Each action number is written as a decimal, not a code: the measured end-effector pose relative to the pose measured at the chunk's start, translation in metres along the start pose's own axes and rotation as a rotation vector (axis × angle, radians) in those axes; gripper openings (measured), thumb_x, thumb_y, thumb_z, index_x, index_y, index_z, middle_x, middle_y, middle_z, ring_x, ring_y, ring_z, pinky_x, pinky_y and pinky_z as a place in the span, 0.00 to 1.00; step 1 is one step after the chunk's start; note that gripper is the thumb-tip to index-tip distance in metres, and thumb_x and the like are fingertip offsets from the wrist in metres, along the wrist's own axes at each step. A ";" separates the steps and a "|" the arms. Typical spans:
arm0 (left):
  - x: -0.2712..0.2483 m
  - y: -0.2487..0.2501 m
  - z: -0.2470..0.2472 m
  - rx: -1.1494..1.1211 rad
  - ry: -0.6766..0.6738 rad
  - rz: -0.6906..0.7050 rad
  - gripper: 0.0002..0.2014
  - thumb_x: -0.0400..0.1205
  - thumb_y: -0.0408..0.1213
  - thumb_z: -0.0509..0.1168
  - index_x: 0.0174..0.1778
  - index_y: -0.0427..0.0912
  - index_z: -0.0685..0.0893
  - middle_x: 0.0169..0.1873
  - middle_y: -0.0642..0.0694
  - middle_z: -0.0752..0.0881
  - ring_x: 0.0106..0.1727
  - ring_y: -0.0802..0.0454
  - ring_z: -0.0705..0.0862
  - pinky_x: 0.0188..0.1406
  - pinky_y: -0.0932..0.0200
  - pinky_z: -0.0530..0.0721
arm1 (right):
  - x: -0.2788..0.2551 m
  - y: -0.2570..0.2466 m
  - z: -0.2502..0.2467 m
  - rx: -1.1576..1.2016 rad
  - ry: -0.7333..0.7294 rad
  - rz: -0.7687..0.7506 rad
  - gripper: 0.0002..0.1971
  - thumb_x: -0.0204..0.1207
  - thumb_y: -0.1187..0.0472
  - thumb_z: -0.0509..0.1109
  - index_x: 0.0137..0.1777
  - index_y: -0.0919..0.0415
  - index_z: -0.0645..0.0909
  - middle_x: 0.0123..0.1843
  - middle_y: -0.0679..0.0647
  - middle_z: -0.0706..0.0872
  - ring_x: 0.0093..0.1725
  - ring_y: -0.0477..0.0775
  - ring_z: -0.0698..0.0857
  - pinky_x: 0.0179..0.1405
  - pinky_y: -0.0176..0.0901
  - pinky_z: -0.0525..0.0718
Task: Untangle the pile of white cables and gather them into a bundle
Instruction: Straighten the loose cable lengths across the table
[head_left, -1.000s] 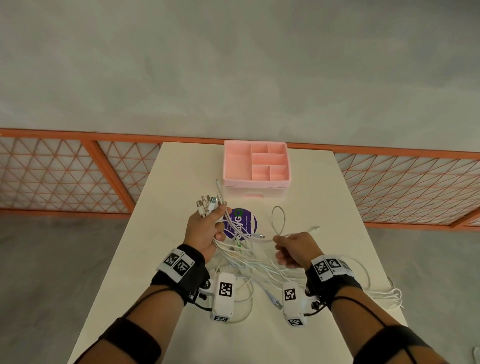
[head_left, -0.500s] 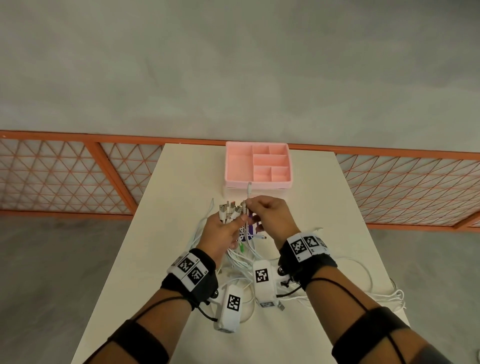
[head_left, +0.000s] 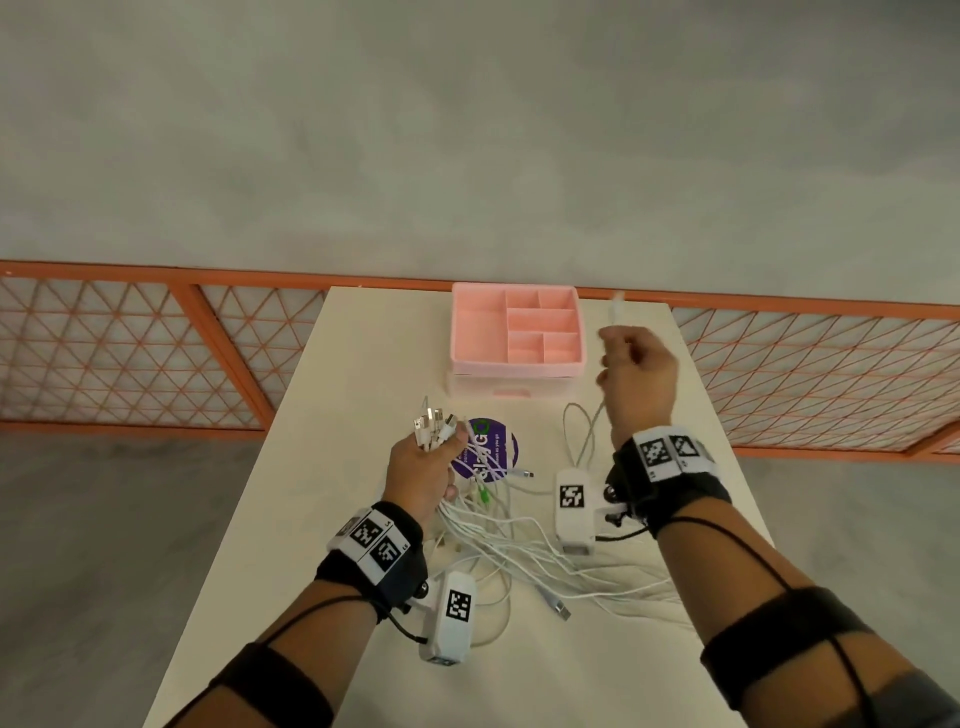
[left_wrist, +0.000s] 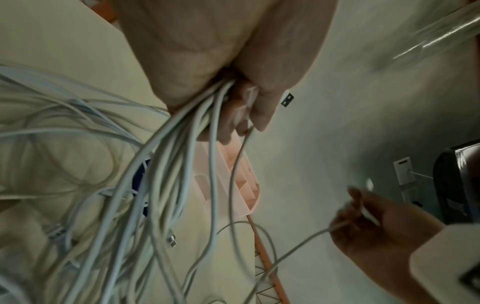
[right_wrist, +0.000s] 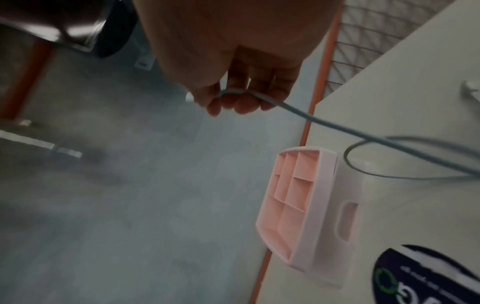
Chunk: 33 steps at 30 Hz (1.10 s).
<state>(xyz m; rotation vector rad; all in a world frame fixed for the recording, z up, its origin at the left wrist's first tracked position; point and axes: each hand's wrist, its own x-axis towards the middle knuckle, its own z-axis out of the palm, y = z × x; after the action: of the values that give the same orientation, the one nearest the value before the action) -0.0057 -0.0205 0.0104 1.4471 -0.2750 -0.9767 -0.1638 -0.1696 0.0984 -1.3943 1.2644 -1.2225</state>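
My left hand (head_left: 423, 470) grips a bunch of white cables (left_wrist: 182, 144) just below their plugs (head_left: 432, 423), which stick up out of the fist. The rest of those cables trail in a loose tangle (head_left: 524, 556) toward the table's near edge. My right hand (head_left: 636, 376) is raised to the right of the pink organiser and pinches a single white cable (right_wrist: 298, 112) near its plug end (head_left: 616, 306). That cable hangs down in a loop (head_left: 579, 436) to the table. In the left wrist view, the right hand (left_wrist: 384, 232) shows blurred.
A pink compartment organiser (head_left: 517, 330) stands at the far end of the cream table (head_left: 337, 415). A round purple sticker (head_left: 488, 452) lies on the table in front of it. An orange mesh railing (head_left: 130, 348) runs behind the table, with grey floor beyond.
My right hand has drawn one cable away from the bunch, moving up and right from beside the left hand. The left hand keeps its grip, shifted slightly left.
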 end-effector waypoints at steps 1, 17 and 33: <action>0.000 0.001 0.002 0.000 -0.002 0.007 0.03 0.81 0.37 0.74 0.48 0.42 0.90 0.37 0.40 0.77 0.22 0.53 0.65 0.19 0.62 0.69 | -0.007 0.002 0.005 -0.044 -0.103 -0.024 0.06 0.81 0.61 0.69 0.48 0.58 0.88 0.33 0.46 0.85 0.29 0.47 0.81 0.32 0.42 0.82; -0.016 0.016 0.007 -0.182 -0.134 0.057 0.10 0.87 0.40 0.65 0.45 0.37 0.83 0.24 0.49 0.70 0.21 0.57 0.68 0.21 0.61 0.70 | -0.080 0.023 0.053 -0.219 -0.627 0.005 0.14 0.82 0.54 0.69 0.38 0.62 0.84 0.26 0.51 0.84 0.23 0.45 0.81 0.30 0.45 0.84; -0.007 0.015 0.007 -0.068 -0.029 0.054 0.10 0.87 0.38 0.65 0.41 0.39 0.84 0.25 0.47 0.83 0.26 0.50 0.79 0.22 0.60 0.76 | -0.070 0.030 0.034 -0.445 -0.931 -0.167 0.15 0.83 0.65 0.62 0.63 0.56 0.87 0.56 0.53 0.89 0.51 0.48 0.85 0.56 0.39 0.81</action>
<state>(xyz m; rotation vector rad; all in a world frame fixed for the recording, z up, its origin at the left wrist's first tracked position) -0.0086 -0.0227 0.0277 1.3574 -0.2981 -0.9552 -0.1349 -0.1035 0.0566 -2.0732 0.7606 -0.2556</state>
